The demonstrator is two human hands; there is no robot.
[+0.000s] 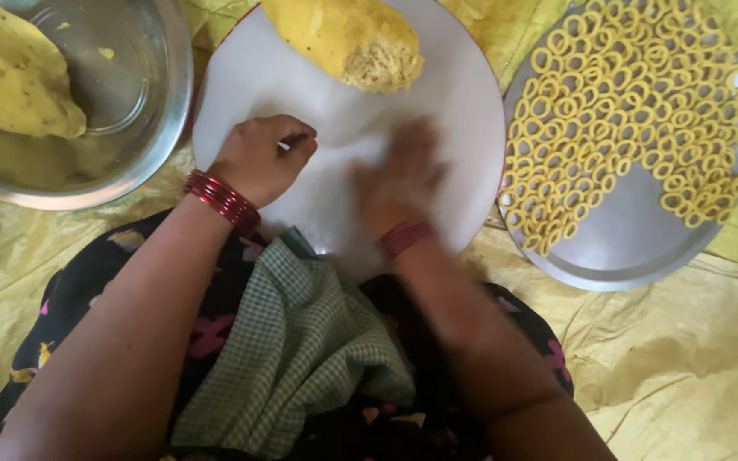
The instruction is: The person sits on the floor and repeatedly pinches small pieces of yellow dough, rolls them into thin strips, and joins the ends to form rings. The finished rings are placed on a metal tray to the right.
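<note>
Both hands work on a white board [463, 128] in the upper middle of the frame. The left hand [260, 158] sits at the board's lower left, fingers curled in and pinched shut on something small and pale; what it is cannot be told. The right hand [399, 179] lies palm down on the board at centre, blurred, so whether it is open flat or gripping anything cannot be told. Red bangles [222, 201] ring the left wrist.

A dough lump [343, 38] rests on the board's top edge, torn end facing right. At upper left a steel bowl [160, 111] holds more dough [10, 77]. At upper right a steel plate [634, 239] carries many small yellow rings [634, 94], packed close. A green checked cloth [292, 341] lies on the lap, and a yellow sheet [685, 358] lies under everything.
</note>
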